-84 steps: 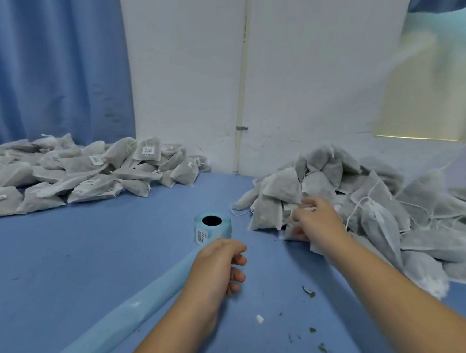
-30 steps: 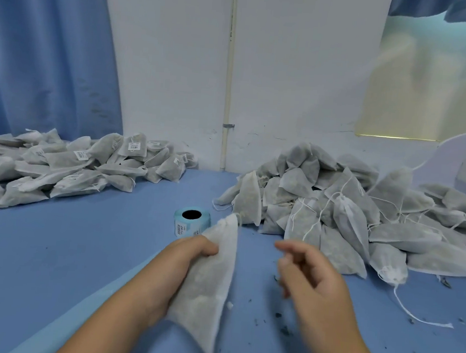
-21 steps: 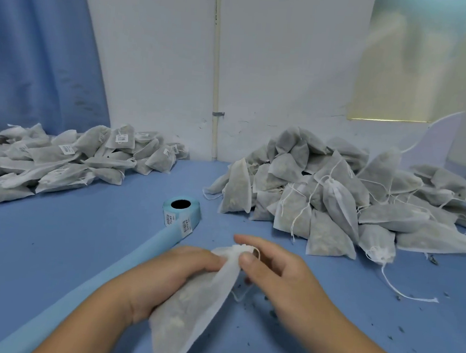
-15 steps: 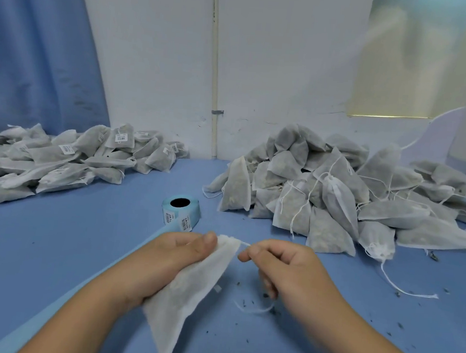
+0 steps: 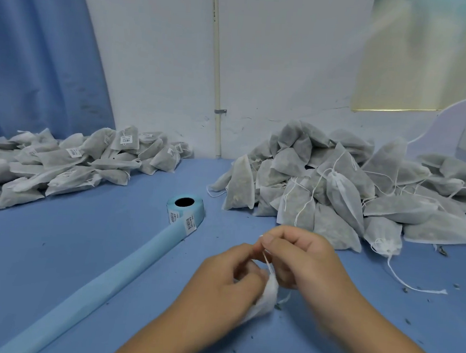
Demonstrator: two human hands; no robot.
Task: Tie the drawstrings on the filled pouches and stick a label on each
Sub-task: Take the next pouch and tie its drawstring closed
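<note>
Your left hand (image 5: 223,289) grips the pouch (image 5: 269,296) over the table's (image 5: 53,245) front edge, fingers curled round it. Your right hand (image 5: 303,257) pinches its drawstring (image 5: 269,265) just above the pouch. The label roll (image 5: 186,210) stands mid-table, its strip (image 5: 106,278) running front-left. Labelled pile (image 5: 74,161) back left; unlabelled pile (image 5: 336,190) back right.

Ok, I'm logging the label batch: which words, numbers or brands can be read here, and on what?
No text is legible.
Label roll: two stickers with barcodes and small print, too blurred to read.
Left pile of pouches: white barcode stickers, too small to read.
Right pile of pouches: no print visible.
</note>
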